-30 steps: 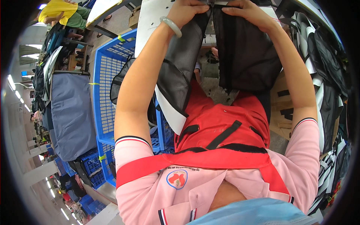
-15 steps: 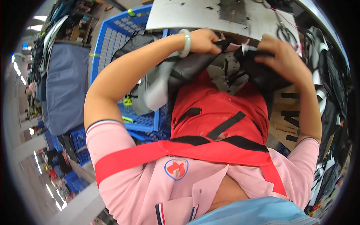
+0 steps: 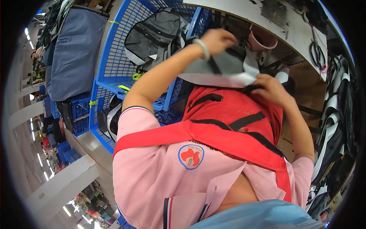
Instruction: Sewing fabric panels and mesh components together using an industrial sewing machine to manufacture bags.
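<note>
My left hand (image 3: 218,40), with a pale bangle on the wrist, grips the upper edge of a grey and white bag piece with black straps (image 3: 225,68). It hangs over my red apron (image 3: 236,114). At the piece's lower right corner my right hand (image 3: 271,89) pinches the fabric and a black strap. Both hands hold the piece close in front of my chest.
A blue plastic crate (image 3: 114,57) at my left holds a finished grey and black bag (image 3: 152,36). Behind the hands runs a white worktable (image 3: 289,30) with scissors (image 3: 316,51) and a pink cup (image 3: 263,40) under it. Black and white bags (image 3: 335,114) hang at the right.
The bag piece has come down from the table toward my chest and been folded together. My view has swung left, and the blue crate shows more.
</note>
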`<action>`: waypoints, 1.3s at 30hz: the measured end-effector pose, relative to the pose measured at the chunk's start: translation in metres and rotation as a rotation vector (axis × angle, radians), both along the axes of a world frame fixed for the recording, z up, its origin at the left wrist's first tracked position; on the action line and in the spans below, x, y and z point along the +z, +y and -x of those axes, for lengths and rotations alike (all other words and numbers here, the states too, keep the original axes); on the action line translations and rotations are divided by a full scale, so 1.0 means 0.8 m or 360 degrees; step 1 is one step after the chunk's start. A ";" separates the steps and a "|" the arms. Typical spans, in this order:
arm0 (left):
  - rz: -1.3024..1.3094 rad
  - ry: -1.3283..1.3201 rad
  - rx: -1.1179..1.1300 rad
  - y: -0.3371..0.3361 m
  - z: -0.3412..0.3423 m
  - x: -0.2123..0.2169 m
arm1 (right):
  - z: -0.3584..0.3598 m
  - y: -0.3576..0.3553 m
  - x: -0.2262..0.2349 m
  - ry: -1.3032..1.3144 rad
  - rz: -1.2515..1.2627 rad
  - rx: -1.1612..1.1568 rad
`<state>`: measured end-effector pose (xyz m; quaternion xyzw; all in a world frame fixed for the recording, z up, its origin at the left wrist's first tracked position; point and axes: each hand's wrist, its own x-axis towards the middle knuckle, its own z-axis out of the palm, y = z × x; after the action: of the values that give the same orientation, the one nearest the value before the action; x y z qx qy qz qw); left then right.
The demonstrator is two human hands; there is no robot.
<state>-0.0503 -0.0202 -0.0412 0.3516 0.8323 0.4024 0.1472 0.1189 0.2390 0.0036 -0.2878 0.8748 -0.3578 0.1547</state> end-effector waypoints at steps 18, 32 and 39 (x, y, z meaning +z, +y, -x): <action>-0.0156 -0.1153 0.1061 -0.192 0.025 -0.099 | -0.002 0.115 -0.150 -0.0451 -0.0126 -0.0841; 0.0458 0.0486 0.0659 -0.153 0.051 -0.115 | -0.039 0.084 -0.109 -0.0015 -0.0372 -0.0678; 0.0576 0.0243 0.0353 -0.076 0.013 0.012 | -0.016 0.037 0.038 0.0146 -0.0266 -0.0760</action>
<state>-0.0606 -0.0814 -0.0318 0.2552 0.9332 0.2325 0.0994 0.1315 0.2684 0.0337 -0.0753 0.9505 -0.2973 0.0493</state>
